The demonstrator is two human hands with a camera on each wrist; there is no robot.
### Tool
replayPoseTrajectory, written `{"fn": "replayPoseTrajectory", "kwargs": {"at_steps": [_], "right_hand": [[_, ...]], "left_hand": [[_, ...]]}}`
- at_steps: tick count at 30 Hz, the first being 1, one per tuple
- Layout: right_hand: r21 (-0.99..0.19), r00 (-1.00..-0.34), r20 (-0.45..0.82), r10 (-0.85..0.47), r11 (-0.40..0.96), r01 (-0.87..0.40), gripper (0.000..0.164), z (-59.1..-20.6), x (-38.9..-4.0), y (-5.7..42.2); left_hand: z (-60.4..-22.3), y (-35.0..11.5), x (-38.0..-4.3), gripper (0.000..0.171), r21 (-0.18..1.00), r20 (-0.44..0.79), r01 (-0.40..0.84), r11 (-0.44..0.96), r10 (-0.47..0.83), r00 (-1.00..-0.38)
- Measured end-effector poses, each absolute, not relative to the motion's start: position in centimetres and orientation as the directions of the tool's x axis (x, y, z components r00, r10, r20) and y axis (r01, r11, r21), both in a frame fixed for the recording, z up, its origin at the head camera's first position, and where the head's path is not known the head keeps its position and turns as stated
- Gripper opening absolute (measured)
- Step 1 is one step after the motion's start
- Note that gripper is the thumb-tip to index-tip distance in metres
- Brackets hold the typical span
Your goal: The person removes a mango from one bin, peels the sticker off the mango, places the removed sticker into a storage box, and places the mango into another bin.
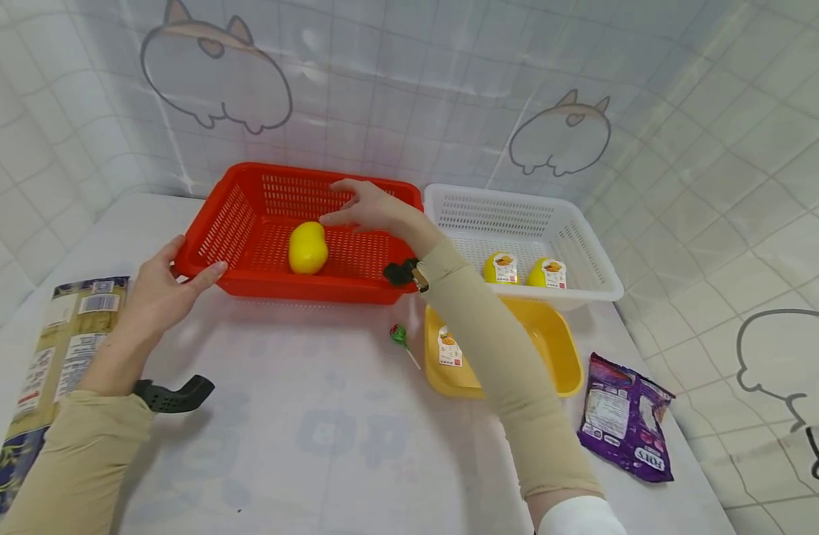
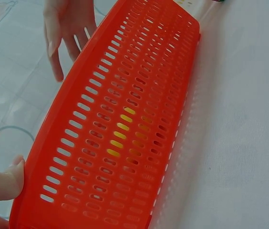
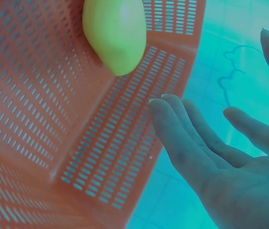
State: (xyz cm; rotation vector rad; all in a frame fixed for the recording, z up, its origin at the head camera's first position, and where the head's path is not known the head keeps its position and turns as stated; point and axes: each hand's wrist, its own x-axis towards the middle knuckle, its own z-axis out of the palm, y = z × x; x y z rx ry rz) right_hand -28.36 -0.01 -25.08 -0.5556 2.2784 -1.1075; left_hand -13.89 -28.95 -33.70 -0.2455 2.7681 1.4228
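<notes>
A red plastic basket [image 1: 309, 288] with slotted walls stands at the back of the table, and one yellow mango [image 1: 308, 249] lies inside it. At the basket's front left corner my left hand [image 1: 157, 293] holds the rim, with the thumb on the near side. My right hand [image 1: 371, 208] hovers over the basket, fingers spread and holding nothing, just right of the mango. In the right wrist view the fingertips are apart from the mango [image 3: 115, 36]. Only slivers of yellow show through the slots in the left wrist view.
To the right stands a white basket [image 1: 586, 256] with two labelled yellow mangoes. In front of it, a yellow tray [image 1: 570, 364] holds a labelled item, partly behind my right arm. A green-wrapped lollipop [image 1: 399, 334], purple packet [image 1: 626, 420] and long printed packet [image 1: 68, 349] lie on the table.
</notes>
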Motion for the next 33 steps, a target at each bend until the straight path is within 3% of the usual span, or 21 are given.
{"fn": "replayPoseTrajectory", "kwargs": {"at_steps": [17, 33], "right_hand": [[-0.714, -0.818, -0.165, -0.551, 0.639, -0.286, 0.076, -24.3, -24.8, 4.0], [-0.743, -0.858, -0.152, -0.49, 0.63, -0.227, 0.075, -25.3, -23.3, 8.9]], "left_hand": [[-33.7, -28.8, -13.9, 0.102, 0.808, -0.099, -0.16, 0.568, -0.137, -0.986], [-33.6, -28.8, -14.0, 0.1, 0.806, -0.1, -0.163, 0.569, -0.139, -0.985]]}}
